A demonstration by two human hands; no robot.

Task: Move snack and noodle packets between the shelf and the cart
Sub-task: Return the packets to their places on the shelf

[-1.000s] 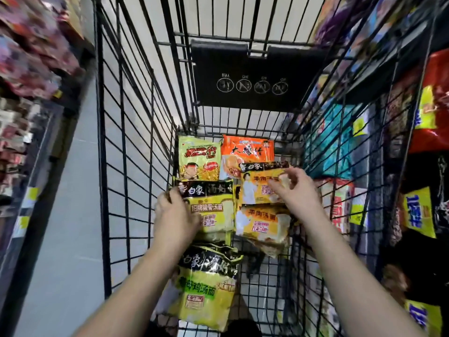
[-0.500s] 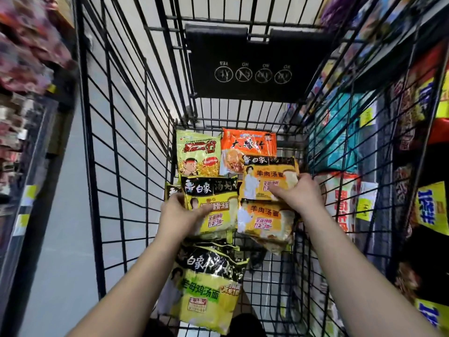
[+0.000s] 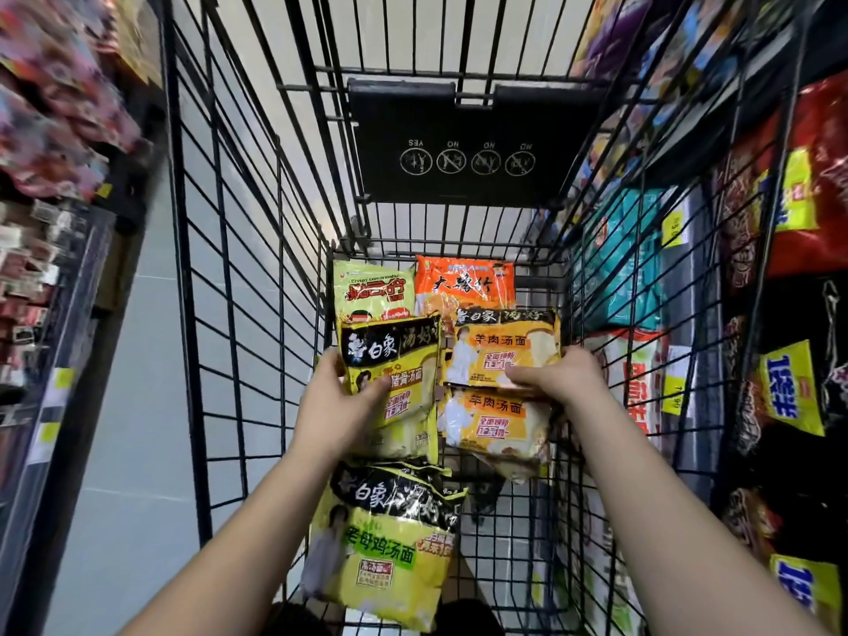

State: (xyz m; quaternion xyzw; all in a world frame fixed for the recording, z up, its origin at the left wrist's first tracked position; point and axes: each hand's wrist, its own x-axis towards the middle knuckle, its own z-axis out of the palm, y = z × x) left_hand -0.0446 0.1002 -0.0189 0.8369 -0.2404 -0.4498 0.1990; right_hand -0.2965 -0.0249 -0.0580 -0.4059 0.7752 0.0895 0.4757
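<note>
Inside the black wire cart (image 3: 238,342) lie several noodle packets. My left hand (image 3: 339,406) grips a yellow-and-black noodle packet (image 3: 394,360) by its left edge, thumb on its front. My right hand (image 3: 560,378) grips an orange-yellow noodle packet (image 3: 500,346) at its lower right corner. Under that one lies a second orange-yellow packet (image 3: 495,424). A green-yellow packet (image 3: 381,543) lies nearest me. A lime snack packet (image 3: 371,291) and an orange packet (image 3: 463,282) stand at the cart's far end.
The folded black child seat panel (image 3: 463,153) closes the cart's far end. Shelves with red, teal and yellow packets (image 3: 798,222) run close along the right side. A blurred shelf (image 3: 41,176) stands to the left, across a grey floor aisle (image 3: 137,406).
Both hands closed on their packets and lifted them slightly toward me. The left packet now stands higher, covering part of the lime snack packet. My view dipped closer into the cart.
</note>
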